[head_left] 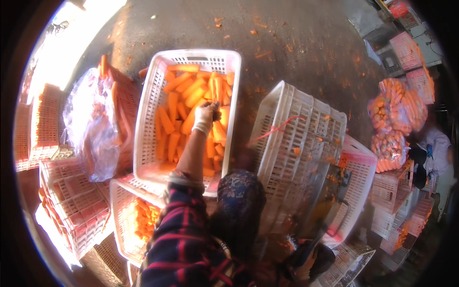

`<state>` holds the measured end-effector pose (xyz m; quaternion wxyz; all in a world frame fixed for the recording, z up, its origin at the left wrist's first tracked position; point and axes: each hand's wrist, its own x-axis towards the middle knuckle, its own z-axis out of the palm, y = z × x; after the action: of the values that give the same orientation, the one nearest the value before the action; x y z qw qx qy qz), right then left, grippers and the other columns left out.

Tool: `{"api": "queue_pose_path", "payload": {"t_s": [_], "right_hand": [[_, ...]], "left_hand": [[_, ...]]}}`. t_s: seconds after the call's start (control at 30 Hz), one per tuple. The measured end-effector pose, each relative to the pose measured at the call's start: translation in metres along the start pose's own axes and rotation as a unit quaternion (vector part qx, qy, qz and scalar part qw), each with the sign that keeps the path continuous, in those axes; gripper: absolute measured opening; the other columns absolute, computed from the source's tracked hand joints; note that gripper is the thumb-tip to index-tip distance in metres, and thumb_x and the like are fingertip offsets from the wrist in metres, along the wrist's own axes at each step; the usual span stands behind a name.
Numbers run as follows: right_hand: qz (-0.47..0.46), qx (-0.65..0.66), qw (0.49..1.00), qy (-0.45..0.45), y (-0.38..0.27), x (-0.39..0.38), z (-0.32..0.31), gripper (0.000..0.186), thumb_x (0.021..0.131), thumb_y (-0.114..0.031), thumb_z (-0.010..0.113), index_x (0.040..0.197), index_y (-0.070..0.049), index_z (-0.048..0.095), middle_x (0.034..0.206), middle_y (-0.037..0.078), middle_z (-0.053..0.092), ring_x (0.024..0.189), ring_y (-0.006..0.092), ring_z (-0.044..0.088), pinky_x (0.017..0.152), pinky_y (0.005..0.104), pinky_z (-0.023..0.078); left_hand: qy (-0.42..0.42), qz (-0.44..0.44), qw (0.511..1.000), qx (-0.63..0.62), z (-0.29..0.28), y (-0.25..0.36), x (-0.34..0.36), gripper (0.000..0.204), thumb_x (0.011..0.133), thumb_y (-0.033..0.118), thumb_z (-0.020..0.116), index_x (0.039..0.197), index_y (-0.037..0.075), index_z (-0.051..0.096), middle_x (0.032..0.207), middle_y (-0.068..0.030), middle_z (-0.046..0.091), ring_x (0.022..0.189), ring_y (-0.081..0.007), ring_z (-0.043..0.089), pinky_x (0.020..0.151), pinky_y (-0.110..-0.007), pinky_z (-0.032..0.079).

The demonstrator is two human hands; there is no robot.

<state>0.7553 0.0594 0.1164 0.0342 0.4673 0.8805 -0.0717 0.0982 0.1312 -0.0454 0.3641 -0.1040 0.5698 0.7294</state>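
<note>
My left hand, in a pale glove with dark, dirty fingertips, reaches into a white plastic crate from below. Its fingers are closed round the lower ends of a few orange carrots that point away from me. More loose carrots lie around and beneath the hand, many with blunt ends. The forearm wears a dark plaid sleeve with pink stripes. I cannot make out my right hand in the picture.
Right of my knee stand tilted, stacked white crates. Another crate with carrots sits lower left; clear plastic drapes over one at left. Bagged carrots are piled at far right, near another person. Scraps litter the floor.
</note>
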Motion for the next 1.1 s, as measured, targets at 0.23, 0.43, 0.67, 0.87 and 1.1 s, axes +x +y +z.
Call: {"api": "queue_pose_path", "payload": {"t_s": [0.23, 0.43, 0.67, 0.87, 1.1], "right_hand": [[0.211, 0.429, 0.878, -0.021, -0.005, 0.035, 0.002, 0.051, 0.082, -0.001, 0.058, 0.132, 0.0, 0.049, 0.102, 0.015, 0.06, 0.086, 0.0277, 0.061, 0.073, 0.0353, 0.051], [0.274, 0.672, 0.688, -0.017, -0.004, 0.045, 0.007, 0.028, 0.101, -0.016, 0.047, 0.122, -0.001, 0.054, 0.093, 0.007, 0.056, 0.074, 0.0146, 0.056, 0.065, 0.0278, 0.047], [0.268, 0.68, 0.681, -0.043, 0.018, 0.042, 0.032, 0.035, 0.101, -0.02, 0.048, 0.129, 0.001, 0.05, 0.108, 0.009, 0.055, 0.085, 0.0167, 0.057, 0.072, 0.0254, 0.048], [0.214, 0.526, 0.802, 0.186, -0.022, 0.019, -0.043, 0.036, 0.097, -0.016, 0.052, 0.13, -0.001, 0.049, 0.103, 0.008, 0.06, 0.091, 0.0191, 0.061, 0.078, 0.0274, 0.053], [-0.043, 0.634, 0.756, 0.156, -0.125, 0.055, -0.189, 0.041, 0.097, -0.011, 0.054, 0.136, -0.004, 0.045, 0.12, 0.008, 0.058, 0.106, 0.0179, 0.059, 0.091, 0.0286, 0.049]], "left_hand": [[-0.18, 0.01, 0.982, -0.053, -0.019, 0.062, -0.181, 0.025, 0.094, 0.019, 0.062, 0.108, 0.0, 0.057, 0.103, -0.0172, 0.067, 0.081, -0.0336, 0.069, 0.065, -0.042, 0.059], [-0.173, 0.001, 0.972, -0.157, -0.038, 0.057, -0.264, 0.024, 0.095, 0.014, 0.057, 0.114, 0.0, 0.054, 0.09, -0.0164, 0.063, 0.073, -0.0313, 0.064, 0.063, -0.044, 0.056], [-0.149, 0.031, 0.981, -0.121, -0.07, 0.067, -0.324, 0.029, 0.094, 0.013, 0.06, 0.117, -0.003, 0.054, 0.087, -0.0134, 0.064, 0.068, -0.0281, 0.064, 0.064, -0.04, 0.056], [-0.252, 0.088, 0.96, 0.081, -0.031, 0.09, -0.378, 0.033, 0.096, 0.018, 0.06, 0.123, -0.002, 0.056, 0.093, -0.0092, 0.066, 0.069, -0.0157, 0.065, 0.062, -0.027, 0.053], [-0.453, -0.015, 0.882, 0.129, 0.022, 0.053, -0.447, 0.042, 0.094, 0.027, 0.064, 0.124, -0.002, 0.057, 0.095, -0.0028, 0.065, 0.079, -0.0091, 0.061, 0.071, -0.024, 0.05]]}}
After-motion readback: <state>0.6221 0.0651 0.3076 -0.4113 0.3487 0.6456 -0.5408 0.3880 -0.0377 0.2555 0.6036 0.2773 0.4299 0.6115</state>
